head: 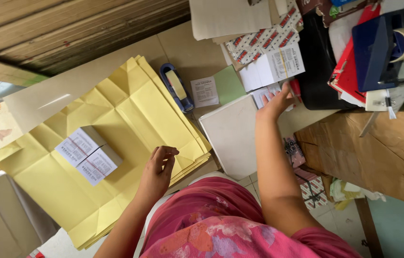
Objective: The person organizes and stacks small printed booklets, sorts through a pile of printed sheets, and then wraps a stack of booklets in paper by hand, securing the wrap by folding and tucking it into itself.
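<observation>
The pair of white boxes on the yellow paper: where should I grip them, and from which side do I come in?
Judging by their pose, grip the two white boxes across their outer short ends, squeezing them together. They lie flat, side by side and touching, on the yellow paper, with open paper all round. Come from above with the left hand, which hovers empty closest to them; the right hand is away at the white cartons.

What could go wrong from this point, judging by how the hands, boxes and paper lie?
1. The right hand reaches among crowded white boxes and slips at the desk edge; it might knock one off.
2. The yellow paper is a loose stack overhanging the surface near the left hand; a nudge could slide it, shifting the two boxes on top.
3. The tape dispenser sits against the paper's edge and may snag a sheet.
</observation>
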